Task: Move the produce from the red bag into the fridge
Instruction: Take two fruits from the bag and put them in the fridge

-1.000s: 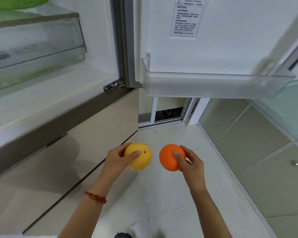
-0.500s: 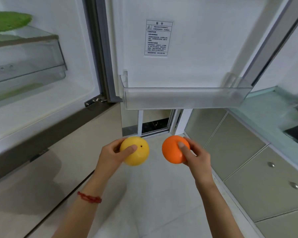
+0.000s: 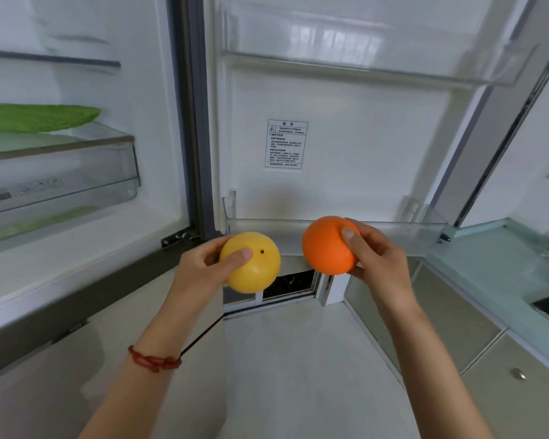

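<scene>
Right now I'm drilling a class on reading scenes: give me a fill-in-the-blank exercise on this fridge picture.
1. The left hand holds a ____ fruit.
2. The right hand holds an ____ fruit.
3. The fridge door stands ____.
4. The string on the left wrist is ____.

Missing words: yellow; orange; open; red

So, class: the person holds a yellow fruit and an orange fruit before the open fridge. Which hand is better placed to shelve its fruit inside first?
Probably the left hand. Its yellow fruit is nearer the fridge interior; the right hand holds the orange fruit before the door bin.
</scene>
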Tool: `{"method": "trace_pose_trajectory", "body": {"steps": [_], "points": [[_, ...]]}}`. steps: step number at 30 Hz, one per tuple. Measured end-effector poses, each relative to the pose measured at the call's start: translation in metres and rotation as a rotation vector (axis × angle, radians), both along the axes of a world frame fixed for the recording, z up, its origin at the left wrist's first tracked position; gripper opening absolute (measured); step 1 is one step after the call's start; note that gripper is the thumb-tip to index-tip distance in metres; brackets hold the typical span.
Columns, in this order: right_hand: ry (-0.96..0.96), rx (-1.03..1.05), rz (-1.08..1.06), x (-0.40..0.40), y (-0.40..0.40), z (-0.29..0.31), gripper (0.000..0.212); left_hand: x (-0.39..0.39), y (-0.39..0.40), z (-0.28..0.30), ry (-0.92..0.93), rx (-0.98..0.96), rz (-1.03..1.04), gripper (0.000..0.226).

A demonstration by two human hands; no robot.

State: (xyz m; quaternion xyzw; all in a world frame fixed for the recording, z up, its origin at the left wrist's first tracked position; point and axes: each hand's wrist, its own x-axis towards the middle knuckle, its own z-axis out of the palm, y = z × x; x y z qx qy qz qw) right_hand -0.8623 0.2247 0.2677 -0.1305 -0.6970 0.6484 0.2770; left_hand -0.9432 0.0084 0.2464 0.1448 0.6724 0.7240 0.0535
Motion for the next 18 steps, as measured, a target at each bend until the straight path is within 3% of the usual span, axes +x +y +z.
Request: {"method": "trace_pose_trajectory", "body": {"steps": [9, 14, 18], "points": [[0.026, 0.082, 0.041, -0.068, 0.018, 0.052, 0.028, -0.018, 0.004, 0.037, 0.053, 0.069, 0.049, 0.026], [-0.143, 0.236, 0.065, -0.118, 0.033, 0.051, 0.045, -0.024, 0.002, 0.039, 0.044, 0.07, 0.047, 0.027], [-0.285, 0.391, 0.137, -0.14, 0.039, 0.041, 0.041, -0.029, -0.003, 0.036, 0.043, 0.073, 0.041, 0.024]]}}
